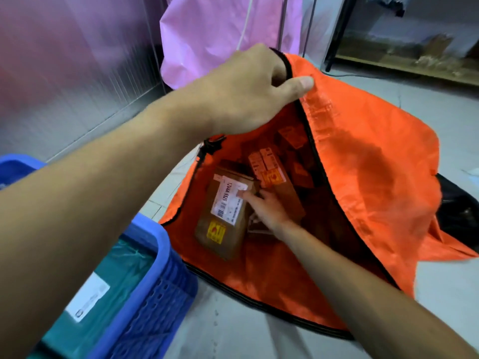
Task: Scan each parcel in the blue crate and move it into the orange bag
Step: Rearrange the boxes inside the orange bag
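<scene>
L hand [248, 92] clenches rim of orange bag [363, 177], lifting it so mouth gapes for loading. R hand [269, 208], inside bag below L hand, rests thumb on brown parcel [223, 229] just to its left; grip vs. release: cannot tell. Blue crate [158, 244] w/ teal parcel [124, 268] lies under L forearm.
</scene>
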Tool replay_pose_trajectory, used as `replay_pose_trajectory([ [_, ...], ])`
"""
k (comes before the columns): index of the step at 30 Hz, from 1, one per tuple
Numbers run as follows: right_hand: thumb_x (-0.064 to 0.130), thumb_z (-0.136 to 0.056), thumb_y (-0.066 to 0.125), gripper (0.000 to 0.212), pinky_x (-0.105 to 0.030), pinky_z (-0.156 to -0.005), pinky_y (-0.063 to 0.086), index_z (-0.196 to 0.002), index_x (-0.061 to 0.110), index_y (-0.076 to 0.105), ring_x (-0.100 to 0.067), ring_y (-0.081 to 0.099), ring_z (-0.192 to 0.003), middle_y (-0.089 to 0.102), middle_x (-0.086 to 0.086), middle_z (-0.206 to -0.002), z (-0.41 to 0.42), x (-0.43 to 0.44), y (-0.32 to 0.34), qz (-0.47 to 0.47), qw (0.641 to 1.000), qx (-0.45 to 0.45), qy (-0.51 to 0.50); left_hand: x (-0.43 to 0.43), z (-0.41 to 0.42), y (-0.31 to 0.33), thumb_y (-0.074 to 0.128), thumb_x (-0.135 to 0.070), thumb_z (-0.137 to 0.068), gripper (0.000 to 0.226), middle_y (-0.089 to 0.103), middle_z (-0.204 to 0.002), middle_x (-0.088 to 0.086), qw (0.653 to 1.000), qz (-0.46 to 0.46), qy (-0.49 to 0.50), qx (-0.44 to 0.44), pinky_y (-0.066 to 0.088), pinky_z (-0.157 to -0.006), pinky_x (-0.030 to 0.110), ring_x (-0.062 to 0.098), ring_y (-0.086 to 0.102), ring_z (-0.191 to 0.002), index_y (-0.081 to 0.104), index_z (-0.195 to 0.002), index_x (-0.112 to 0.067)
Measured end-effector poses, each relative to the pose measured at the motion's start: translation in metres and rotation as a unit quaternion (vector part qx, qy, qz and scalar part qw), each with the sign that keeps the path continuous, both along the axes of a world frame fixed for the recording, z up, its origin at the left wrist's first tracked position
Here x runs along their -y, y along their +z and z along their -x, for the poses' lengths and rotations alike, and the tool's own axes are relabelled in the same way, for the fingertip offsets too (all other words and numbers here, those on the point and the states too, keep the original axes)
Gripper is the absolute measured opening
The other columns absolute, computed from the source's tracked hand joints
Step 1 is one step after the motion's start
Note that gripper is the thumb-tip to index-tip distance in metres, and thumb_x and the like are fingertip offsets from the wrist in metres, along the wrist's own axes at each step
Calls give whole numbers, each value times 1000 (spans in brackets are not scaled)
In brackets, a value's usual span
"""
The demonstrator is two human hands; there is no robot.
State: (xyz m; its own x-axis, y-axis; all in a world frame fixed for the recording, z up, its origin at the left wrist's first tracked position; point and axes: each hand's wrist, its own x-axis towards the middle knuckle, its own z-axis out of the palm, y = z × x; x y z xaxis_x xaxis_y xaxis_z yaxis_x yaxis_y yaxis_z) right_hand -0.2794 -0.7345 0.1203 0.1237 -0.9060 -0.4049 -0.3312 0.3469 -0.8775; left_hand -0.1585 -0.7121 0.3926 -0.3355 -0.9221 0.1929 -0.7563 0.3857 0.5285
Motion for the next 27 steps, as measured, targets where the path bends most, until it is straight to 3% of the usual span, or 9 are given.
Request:
replay_pose_trajectory([
  [4, 46, -94, 66, 34, -26, -74, 59, -116, 21, 74, 1, 70, -78, 76, 15, -91, 60, 10, 46, 57, 996, 44, -55, 7, 1, -4, 48, -64, -100, 66, 64, -83, 17, 998, 55, 7, -4, 50, -67, 28, 20, 57, -68, 66, -92, -1],
  [7, 47, -103, 55, 43, -33, -84, 55, -126, 15, 72, -17, 72, -106, 77, 0, -115, 107, 23, 69, 18, 987, 89, -129, 3, 12, -3, 40, -79, -89, 77, 75, -108, 5, 999, 50, 15, 0, 53, -93, 42, 21, 67, -101, 73, -109, -13],
  [9, 49, -106, 47, 53, -38, -85, 56, -134, 8, 65, -27, 69, -110, 72, -10, -122, 136, 32, 76, 8, 977, 78, -197, 0, 22, 0, 50, -73, -92, 54, 71, -114, -13, 1000, 19, 0, -14, 49, -95, 24, 8, 63, -109, 73, -112, -29],
  [12, 44, -110, 38, 40, -25, -51, 56, -121, 10, 56, -14, 67, -58, 71, -3, -68, 162, 38, 88, 8, 968, 65, -242, -1, 33, 7, 66, -58, -93, 30, 64, -115, -27, 999, -8, -21, -39, 38, -85, 3, -8, 59, -105, 69, -118, -42],
  [14, 52, -108, 39, 39, -21, -48, 54, -121, 18, 54, -14, 65, -59, 72, -3, -74, 166, 37, 99, 3, 966, 71, -247, 1, 40, 8, 68, -56, -92, 27, 68, -112, -29, 996, -16, -27, -79, 44, -88, 6, -14, 60, -104, 71, -115, -43],
  [18, 49, -108, 41, 44, -31, -76, 58, -141, 21, 49, -29, 68, -100, 63, -11, -135, 166, 32, 100, 1, 960, 146, -237, 4, 51, 6, 65, -62, -90, 36, 76, -109, -24, 992, -15, -30, -125, 53, -102, 28, -8, 67, -106, 77, -113, -37],
  [20, 42, -110, 41, 48, -37, -83, 56, -152, 19, 42, -36, 65, -114, 54, -15, -149, 166, 24, 94, -2, 969, 138, -204, 3, 57, 6, 63, -63, -91, 42, 77, -108, -20, 992, -12, -24, -122, 54, -101, 32, -6, 69, -104, 78, -113, -31],
  [22, 35, -110, 44, 48, -38, -83, 57, -152, 14, 43, -39, 66, -116, 58, -19, -145, 163, 14, 85, -15, 983, 94, -155, 3, 64, 5, 58, -68, -91, 54, 78, -110, -11, 993, -3, 7, -115, 54, -101, 37, 3, 70, -104, 78, -114, -23],
  [27, 29, -107, 52, 39, -35, -78, 57, -135, 3, 60, -26, 73, -87, 76, -11, -108, 166, -6, 86, -22, 997, -68, -38, 8, 65, -9, 32, -92, -73, 92, 73, -122, 0, 993, -5, 92, -81, 50, -104, 44, 22, 65, -117, 74, -118, -24],
])
